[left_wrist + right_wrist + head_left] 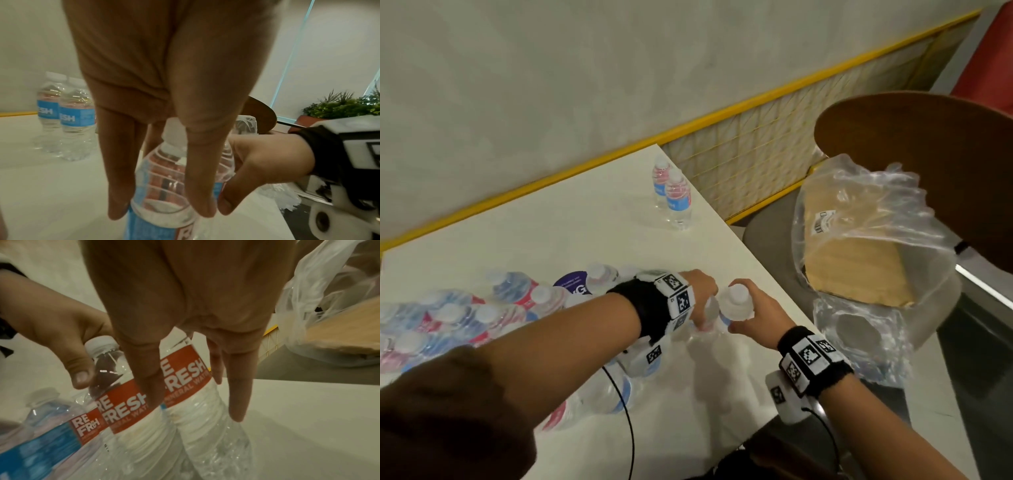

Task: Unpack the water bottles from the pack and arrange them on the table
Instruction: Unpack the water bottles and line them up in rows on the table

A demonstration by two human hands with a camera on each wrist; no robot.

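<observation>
Clear water bottles with red and blue labels lie bunched in the torn pack (458, 318) at the left of the white table (585, 222). Just right of the pack, my left hand (703, 299) reaches down and grips the shoulder of one upright bottle (164, 177). Beside it my right hand (753, 308) grips the neck of a second bottle (736, 301), fingers and thumb curled round it below the white cap. The two held bottles stand side by side, bases low over the table; contact with it is hidden. Two more bottles (674, 195) stand together at the table's far right corner.
Right of the table, a brown chair (928, 144) carries crumpled clear plastic wrap (866, 212) around a cardboard sheet (856, 270). A yellow-framed mesh panel (756, 150) runs along the wall behind. The table's right edge lies close to my right wrist.
</observation>
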